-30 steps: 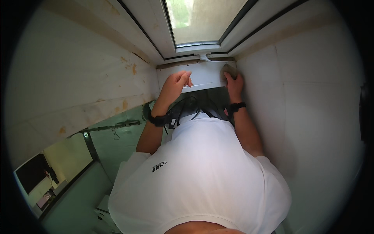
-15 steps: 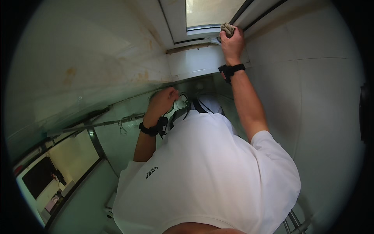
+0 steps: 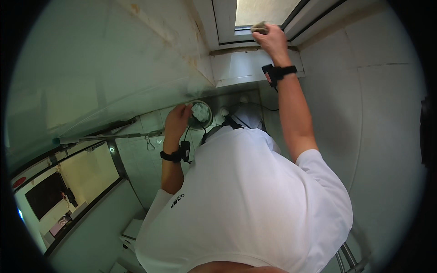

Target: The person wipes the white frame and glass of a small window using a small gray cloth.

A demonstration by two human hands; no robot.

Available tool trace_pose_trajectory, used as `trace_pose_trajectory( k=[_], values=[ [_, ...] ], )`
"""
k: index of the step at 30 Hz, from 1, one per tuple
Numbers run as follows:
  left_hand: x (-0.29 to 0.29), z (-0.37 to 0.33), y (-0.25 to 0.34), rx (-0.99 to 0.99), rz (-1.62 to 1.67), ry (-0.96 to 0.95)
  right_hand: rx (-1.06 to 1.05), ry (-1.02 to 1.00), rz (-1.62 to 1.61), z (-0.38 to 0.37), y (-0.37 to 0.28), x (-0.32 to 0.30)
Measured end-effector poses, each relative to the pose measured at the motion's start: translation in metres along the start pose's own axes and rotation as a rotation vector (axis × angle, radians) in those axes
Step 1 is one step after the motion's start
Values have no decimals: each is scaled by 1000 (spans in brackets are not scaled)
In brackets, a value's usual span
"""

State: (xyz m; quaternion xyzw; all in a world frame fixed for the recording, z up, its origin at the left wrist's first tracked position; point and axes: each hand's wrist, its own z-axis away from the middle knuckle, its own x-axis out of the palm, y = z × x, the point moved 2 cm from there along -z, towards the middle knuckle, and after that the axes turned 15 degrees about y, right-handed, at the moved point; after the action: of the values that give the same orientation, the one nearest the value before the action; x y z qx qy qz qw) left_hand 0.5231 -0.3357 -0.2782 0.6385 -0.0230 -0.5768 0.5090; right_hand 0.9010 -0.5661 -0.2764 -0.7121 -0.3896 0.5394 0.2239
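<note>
My right hand (image 3: 273,41) is closed around a beige-brown cloth (image 3: 260,28), bunched up. It is pressed against the lower part of a window pane (image 3: 255,13), just above the white window frame (image 3: 227,36). My left hand (image 3: 177,119) hangs low on the left with its fingers curled in, and nothing shows in them. Beneath its fingertips, farther down, stands a round bin (image 3: 210,119) with crumpled white stuff (image 3: 199,112) inside. Both wrists wear black straps with small boxes.
A stained pale wall (image 3: 150,41) rises on the left and a tiled wall (image 3: 327,113) on the right. Below the window juts a white ledge (image 3: 239,66). A long pole (image 3: 114,136) lies at left above a dark-framed mirror or opening (image 3: 98,166).
My right hand has shifted the cloth leftward from the lower right corner of the pane. My left hand has opened less of a fist and moved left, uncovering the bin. The view has tilted slightly.
</note>
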Motion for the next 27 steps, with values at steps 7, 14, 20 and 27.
trace_pose_trajectory(
  k=[7,14,20,27],
  values=[
    [2,7,88,396,49,-126,-138,-236,40,36,-34,15],
    [-137,58,199,1038,357,364,358,178,-387,71,65,-35],
    [-202,137,253,1761,1284,380,588,184,-472,101,74,8],
    [-194,155,291,1743,1347,358,877,615,-906,88,-15,76]
  ],
)
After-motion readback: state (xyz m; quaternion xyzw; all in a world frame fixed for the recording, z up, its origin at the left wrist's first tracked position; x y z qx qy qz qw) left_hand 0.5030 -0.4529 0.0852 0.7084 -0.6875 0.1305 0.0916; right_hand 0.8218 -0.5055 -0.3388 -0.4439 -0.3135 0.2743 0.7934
